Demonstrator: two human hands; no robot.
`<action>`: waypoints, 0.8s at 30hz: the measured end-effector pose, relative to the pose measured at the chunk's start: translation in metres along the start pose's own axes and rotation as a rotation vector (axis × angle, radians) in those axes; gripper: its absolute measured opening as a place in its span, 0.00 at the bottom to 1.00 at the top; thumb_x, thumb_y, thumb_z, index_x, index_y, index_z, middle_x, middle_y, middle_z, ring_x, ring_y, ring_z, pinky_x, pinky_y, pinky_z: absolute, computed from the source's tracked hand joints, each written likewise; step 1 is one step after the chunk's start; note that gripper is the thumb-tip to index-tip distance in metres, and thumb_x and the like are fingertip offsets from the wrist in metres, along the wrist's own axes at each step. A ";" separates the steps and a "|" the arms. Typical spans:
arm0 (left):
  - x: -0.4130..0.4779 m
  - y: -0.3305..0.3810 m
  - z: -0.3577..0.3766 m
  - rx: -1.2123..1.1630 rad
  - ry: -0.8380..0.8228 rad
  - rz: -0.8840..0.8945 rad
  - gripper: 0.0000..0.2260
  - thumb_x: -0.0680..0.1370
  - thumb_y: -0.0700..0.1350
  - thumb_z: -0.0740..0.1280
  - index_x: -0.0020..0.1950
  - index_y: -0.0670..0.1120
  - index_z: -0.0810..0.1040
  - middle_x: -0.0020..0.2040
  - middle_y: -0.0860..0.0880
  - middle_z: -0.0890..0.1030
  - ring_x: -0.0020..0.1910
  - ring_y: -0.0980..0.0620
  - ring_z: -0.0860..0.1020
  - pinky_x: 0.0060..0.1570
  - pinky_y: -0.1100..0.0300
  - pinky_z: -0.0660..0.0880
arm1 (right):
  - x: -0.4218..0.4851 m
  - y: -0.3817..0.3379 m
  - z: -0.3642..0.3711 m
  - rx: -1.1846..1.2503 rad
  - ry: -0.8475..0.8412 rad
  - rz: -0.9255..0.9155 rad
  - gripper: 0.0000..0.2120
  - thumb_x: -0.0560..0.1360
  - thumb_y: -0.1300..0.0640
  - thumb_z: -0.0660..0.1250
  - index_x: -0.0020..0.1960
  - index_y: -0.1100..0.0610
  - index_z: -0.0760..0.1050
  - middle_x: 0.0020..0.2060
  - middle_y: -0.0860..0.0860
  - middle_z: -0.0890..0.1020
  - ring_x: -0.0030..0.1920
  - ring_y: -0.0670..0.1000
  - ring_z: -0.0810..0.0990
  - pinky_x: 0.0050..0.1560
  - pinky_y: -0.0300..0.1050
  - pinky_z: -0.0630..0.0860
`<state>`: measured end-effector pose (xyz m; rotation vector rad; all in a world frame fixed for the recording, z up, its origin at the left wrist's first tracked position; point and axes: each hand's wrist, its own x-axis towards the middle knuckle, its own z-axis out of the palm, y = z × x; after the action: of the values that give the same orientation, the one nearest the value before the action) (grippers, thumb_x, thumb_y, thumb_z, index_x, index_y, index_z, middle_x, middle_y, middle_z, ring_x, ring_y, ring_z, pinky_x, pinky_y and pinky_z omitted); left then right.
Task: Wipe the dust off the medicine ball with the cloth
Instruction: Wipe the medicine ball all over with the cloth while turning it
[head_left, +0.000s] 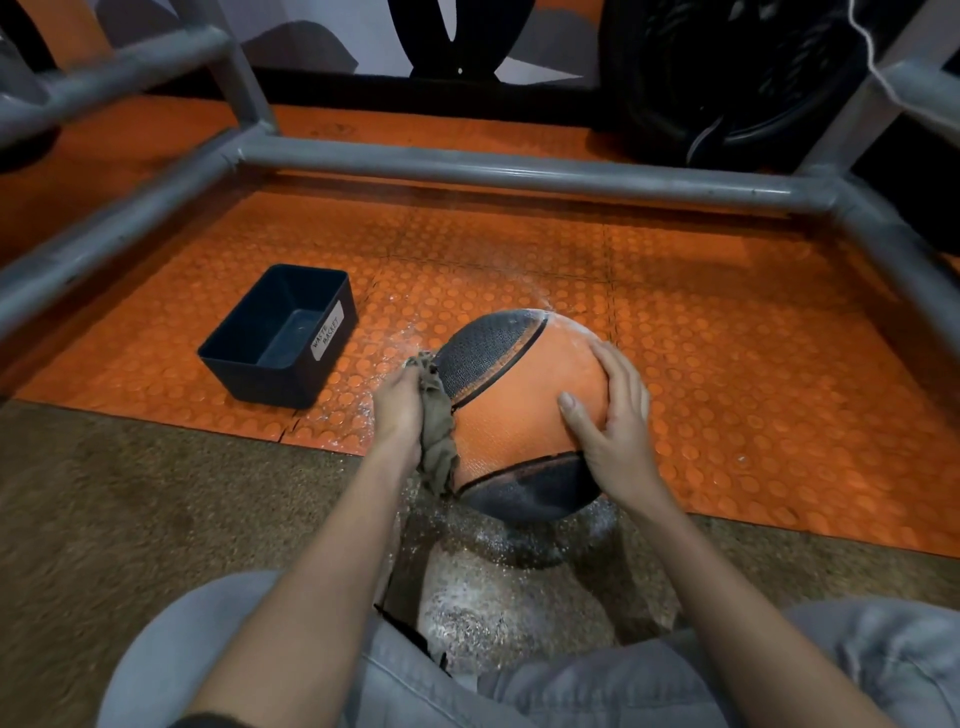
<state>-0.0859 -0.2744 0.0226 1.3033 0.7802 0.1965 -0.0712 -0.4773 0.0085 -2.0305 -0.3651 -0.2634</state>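
Left grip (397, 411), cloth (439, 448) against ball (519, 400)

Head camera; faces forward, down (close over medicine ball (519, 410)).

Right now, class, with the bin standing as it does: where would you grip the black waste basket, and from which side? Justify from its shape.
Pinch the rim of the waste basket, probably at its labelled wall, coming down from above. It stands upright with its top open, the walls look thin and straight, and the labelled wall faces the medicine ball, on the side nearer the person.
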 end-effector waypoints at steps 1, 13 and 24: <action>-0.005 0.002 0.005 0.064 0.036 0.073 0.10 0.81 0.43 0.58 0.44 0.46 0.77 0.49 0.44 0.79 0.49 0.44 0.78 0.50 0.52 0.74 | -0.001 -0.001 0.000 -0.002 0.004 -0.003 0.33 0.70 0.34 0.56 0.72 0.46 0.60 0.68 0.41 0.61 0.70 0.43 0.57 0.68 0.37 0.52; -0.021 0.023 0.020 0.519 -0.074 0.767 0.09 0.76 0.50 0.65 0.54 0.57 0.81 0.52 0.57 0.78 0.55 0.55 0.70 0.57 0.58 0.65 | -0.009 -0.010 0.006 -0.081 -0.058 -0.104 0.33 0.72 0.36 0.58 0.74 0.46 0.57 0.74 0.46 0.60 0.74 0.49 0.55 0.73 0.55 0.54; -0.034 0.027 0.012 0.728 -0.045 0.831 0.09 0.78 0.48 0.63 0.54 0.57 0.81 0.55 0.59 0.75 0.59 0.55 0.66 0.62 0.56 0.60 | -0.020 -0.020 0.021 -0.180 -0.126 -0.226 0.35 0.71 0.37 0.60 0.74 0.45 0.54 0.75 0.46 0.57 0.74 0.47 0.50 0.72 0.65 0.53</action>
<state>-0.0957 -0.2946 0.0620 2.2766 0.2115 0.5751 -0.0968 -0.4530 0.0083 -2.1900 -0.6724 -0.3176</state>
